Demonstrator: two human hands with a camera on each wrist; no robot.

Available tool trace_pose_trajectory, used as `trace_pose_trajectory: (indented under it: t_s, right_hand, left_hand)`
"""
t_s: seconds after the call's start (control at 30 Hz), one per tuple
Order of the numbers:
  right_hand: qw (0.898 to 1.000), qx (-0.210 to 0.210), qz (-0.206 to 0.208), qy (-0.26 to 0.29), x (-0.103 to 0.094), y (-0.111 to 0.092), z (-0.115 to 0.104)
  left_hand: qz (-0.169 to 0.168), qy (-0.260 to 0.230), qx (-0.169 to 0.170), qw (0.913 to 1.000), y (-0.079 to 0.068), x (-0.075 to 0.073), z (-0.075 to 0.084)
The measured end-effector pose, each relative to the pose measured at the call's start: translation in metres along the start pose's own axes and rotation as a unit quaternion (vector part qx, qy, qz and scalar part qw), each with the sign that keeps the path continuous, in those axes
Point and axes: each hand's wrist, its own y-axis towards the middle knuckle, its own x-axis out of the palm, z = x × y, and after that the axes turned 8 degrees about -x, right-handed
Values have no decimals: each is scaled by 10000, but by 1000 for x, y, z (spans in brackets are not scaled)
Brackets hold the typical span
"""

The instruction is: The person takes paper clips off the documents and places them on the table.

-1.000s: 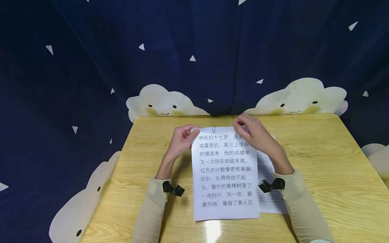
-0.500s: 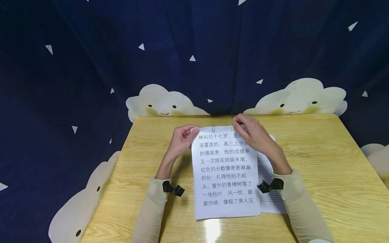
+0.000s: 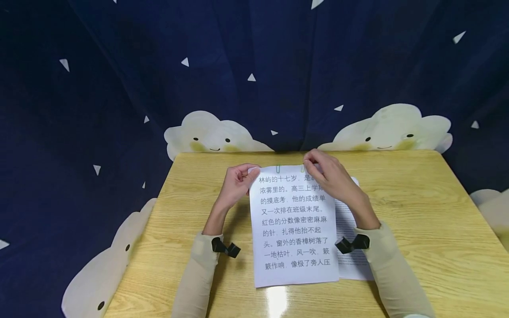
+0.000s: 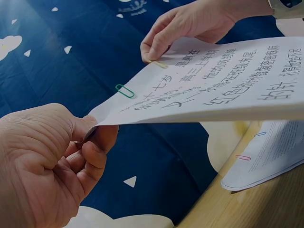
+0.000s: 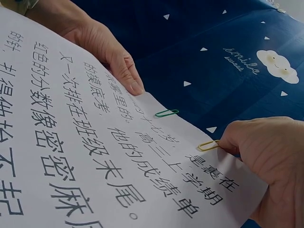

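Note:
A stack of printed paper sheets (image 3: 294, 229) is held up off the table, its large Chinese text facing the head camera. My left hand (image 3: 236, 185) pinches the top left corner between thumb and fingers. A green paper clip (image 4: 125, 91) sits on the top edge near the middle. To its right a yellow paper clip (image 5: 208, 146) is on the same edge, and my right hand (image 5: 268, 156) pinches its outer end between thumb and index finger. In the left wrist view the right hand's fingertips (image 4: 151, 56) meet the paper's edge at that clip.
Under the held sheets, to the right, another stack of printed paper (image 3: 351, 238) lies on the wooden table (image 3: 429, 229). A pink clip (image 4: 243, 157) and a blue clip (image 4: 260, 134) are on its edge. Behind the table hangs a dark blue curtain (image 3: 222, 57) with clouds and triangles.
Both hands keep their grips on the paper corner and at the yellow clip. The held sheets have tilted very slightly; otherwise little differs.

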Motion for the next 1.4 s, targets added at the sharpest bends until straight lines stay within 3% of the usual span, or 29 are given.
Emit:
trace_pose_trajectory:
  t_s: [0.6, 1.03, 1.4]
  right_hand:
    - [9998, 8, 171, 35, -1, 0, 0]
    - [9995, -59, 218, 201, -1, 0, 0]
    - [9992, -136, 291, 237, 0, -1, -1]
  left_hand:
    - [-1, -4, 133, 9999, 1, 1, 0]
    - [297, -54, 73, 9995, 2, 4, 2]
    - [316, -88, 83, 9994, 0, 6, 3]
